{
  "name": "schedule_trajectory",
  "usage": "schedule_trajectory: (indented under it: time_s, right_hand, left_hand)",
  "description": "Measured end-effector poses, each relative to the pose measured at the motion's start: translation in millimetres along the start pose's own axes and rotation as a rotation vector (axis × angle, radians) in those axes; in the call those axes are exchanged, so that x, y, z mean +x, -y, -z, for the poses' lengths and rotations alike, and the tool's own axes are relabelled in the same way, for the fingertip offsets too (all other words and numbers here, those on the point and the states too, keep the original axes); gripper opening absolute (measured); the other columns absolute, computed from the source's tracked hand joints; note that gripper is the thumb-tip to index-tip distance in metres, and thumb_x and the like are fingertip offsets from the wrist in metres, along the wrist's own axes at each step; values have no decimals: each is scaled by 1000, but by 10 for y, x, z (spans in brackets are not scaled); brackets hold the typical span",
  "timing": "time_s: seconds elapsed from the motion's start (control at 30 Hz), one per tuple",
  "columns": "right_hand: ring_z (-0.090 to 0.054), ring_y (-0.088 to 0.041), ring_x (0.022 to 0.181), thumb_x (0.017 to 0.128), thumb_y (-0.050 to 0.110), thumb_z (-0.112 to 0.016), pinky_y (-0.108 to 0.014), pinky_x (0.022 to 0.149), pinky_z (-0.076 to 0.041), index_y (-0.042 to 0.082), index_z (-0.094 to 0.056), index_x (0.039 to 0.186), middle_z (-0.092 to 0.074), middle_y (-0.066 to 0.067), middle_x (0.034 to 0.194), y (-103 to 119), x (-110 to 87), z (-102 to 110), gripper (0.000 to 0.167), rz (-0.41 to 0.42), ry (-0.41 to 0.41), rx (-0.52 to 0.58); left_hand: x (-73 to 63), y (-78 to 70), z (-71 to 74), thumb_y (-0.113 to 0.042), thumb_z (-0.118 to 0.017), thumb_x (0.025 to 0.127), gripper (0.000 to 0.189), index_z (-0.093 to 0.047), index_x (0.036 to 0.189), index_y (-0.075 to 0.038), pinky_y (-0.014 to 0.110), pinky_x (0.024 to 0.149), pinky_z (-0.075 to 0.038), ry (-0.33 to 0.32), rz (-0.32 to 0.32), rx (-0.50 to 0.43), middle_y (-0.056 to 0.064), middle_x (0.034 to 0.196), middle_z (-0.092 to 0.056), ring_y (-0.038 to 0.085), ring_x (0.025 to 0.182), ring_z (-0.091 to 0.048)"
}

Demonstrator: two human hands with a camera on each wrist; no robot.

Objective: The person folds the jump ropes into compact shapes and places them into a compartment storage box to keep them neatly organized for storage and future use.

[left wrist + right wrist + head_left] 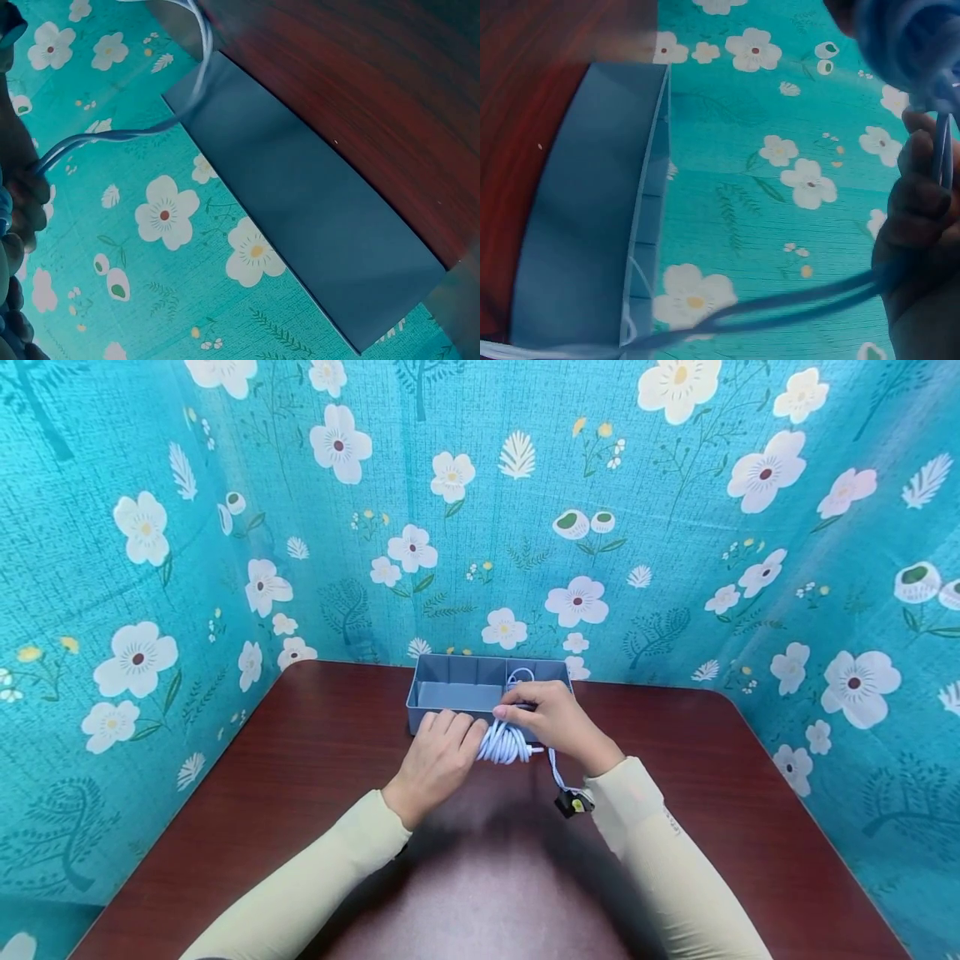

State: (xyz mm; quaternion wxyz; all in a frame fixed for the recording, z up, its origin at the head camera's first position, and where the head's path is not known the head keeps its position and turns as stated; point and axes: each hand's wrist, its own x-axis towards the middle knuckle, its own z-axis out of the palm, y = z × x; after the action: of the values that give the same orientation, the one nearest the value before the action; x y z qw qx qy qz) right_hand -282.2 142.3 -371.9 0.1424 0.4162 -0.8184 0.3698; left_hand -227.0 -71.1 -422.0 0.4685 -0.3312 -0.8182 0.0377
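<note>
Over the front edge of a blue-grey divided box (461, 693), my left hand (442, 756) grips one end of a bundle of white cable (504, 745). The bundle is wound in several tight turns, and a short straight end pokes out at its right. My right hand (551, 718) pinches a strand of the cable between thumb and fingers, just above the turns. In the right wrist view the doubled strand (795, 307) runs from the right hand (922, 202) past the box. A loop shows over the box's right compartment. The left palm is hidden in the head view.
The box stands at the back of a dark red-brown table (337, 710). A small black object (573, 802) with a yellow-green spot is by the right cuff, where cable hangs. Blue flowered cloth (480, 527) surrounds the table's back and sides.
</note>
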Motion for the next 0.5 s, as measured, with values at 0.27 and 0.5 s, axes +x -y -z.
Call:
schedule_trajectory:
  time_s: [0.27,0.5]
  right_hand:
    - [-51,-17,67,99,11,-56,-29,60,-42,8,-66,77,-54,2,66,37,-17,-111,24,-137,85,255]
    - [-48,-19,62,102,31,-49,-30,58,-39,11,-57,69,-44,1,61,-128,-116,-220,40,-194,55,268]
  left_hand:
    - [7,3,28,-10,-36,103,24,-57,110,-1,36,64,-40,-21,14,-72,11,94,-57,26,80,-51]
    - [33,43,82,-7,-60,92,20,-58,110,1,37,65,-42,-26,46,-70,13,97,-59,27,82,-52]
